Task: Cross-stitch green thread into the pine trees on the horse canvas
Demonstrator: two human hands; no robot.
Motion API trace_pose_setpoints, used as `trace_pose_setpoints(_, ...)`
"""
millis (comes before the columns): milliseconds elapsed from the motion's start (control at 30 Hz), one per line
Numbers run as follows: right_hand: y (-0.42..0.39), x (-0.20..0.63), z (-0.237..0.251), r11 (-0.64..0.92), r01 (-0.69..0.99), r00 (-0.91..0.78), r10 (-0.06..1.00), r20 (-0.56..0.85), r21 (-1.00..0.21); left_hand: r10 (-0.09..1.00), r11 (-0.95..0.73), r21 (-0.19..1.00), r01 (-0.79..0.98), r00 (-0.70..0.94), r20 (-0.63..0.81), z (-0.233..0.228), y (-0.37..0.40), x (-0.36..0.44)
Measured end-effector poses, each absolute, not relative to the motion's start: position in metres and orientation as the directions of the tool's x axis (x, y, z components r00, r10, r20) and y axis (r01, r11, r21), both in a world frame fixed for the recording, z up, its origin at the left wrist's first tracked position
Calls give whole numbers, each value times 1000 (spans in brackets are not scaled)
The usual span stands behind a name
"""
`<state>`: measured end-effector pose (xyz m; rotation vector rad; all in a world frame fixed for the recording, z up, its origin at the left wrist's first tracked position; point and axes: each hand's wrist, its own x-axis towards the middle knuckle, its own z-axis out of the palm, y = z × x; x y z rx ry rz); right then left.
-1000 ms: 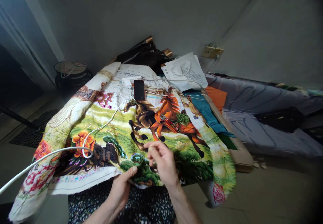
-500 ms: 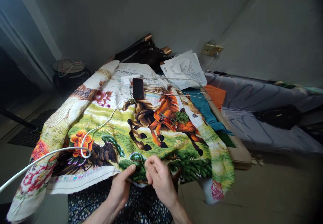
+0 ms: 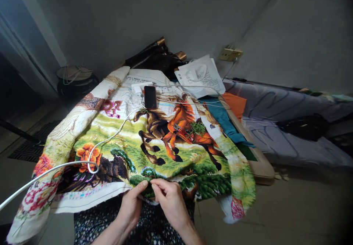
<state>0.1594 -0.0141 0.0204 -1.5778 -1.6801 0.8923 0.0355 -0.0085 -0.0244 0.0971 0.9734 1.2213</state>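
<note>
A large cross-stitch cloth (image 3: 154,142) with running horses, flowers and trees is spread over a table and hangs onto my lap. My left hand (image 3: 131,205) pinches the cloth's near edge, thumb on top by the dark green stitching. My right hand (image 3: 168,199) is right beside it, fingertips pinched together on the same green patch; a needle or thread is too small to make out. A clump of green thread (image 3: 199,128) and small red-handled scissors (image 3: 182,131) lie on the orange horse.
A dark phone (image 3: 150,96) and a white charger (image 3: 137,87) lie at the cloth's far end. A white cable (image 3: 82,162) loops across the left side. A printed bag (image 3: 201,76), dark bags, a wall socket (image 3: 230,53) and a grey mattress (image 3: 289,127) lie beyond.
My right hand has dropped from above the cloth down to its near edge, ending next to my left thumb. My left hand has stayed on the cloth's edge.
</note>
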Motion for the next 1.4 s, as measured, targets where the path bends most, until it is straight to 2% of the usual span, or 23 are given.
trace_pose_setpoints(167, -14, 158, 21, 73, 613, -55, 997, 50, -787, 815, 392, 531, -751, 17, -579, -19, -8, 37)
trace_pose_setpoints(333, -16, 148, 17, 61, 680, 30, 993, 111, -730, 810, 395, 525, -754, 16, -587, -17, -8, 37)
trace_pose_setpoints(400, -17, 142, 14, 2, 612, 68, 996, 56, -791, 809, 402, 531, -746, 17, -588, -18, -8, 36)
trace_pose_setpoints(500, -18, 136, 10, -136, 365, 77, 990, -116, -921, 807, 428, 546, -720, 33, -590, -19, -8, 36)
trace_pose_setpoints(567, -18, 134, 9, -201, 215, 76, 979, -189, -956, 796, 441, 546, -713, 30, -604, -18, -8, 36)
trace_pose_setpoints(700, -19, 134, 8, -219, 113, 112, 972, -206, -969, 768, 434, 534, -725, -12, -640, -13, -5, 38)
trace_pose_setpoints(900, -23, 131, 2, -151, 172, 154, 980, -125, -973, 736, 416, 563, -714, -98, -669, -7, -1, 41)
trace_pose_setpoints(1167, -27, 130, -10, -61, 334, 189, 982, 3, -941, 733, 409, 575, -709, -120, -670, -6, 0, 42)
trace_pose_setpoints(1400, -24, 129, -4, -91, 286, 188, 982, -37, -954, 740, 389, 566, -727, -120, -662, -5, -1, 42)
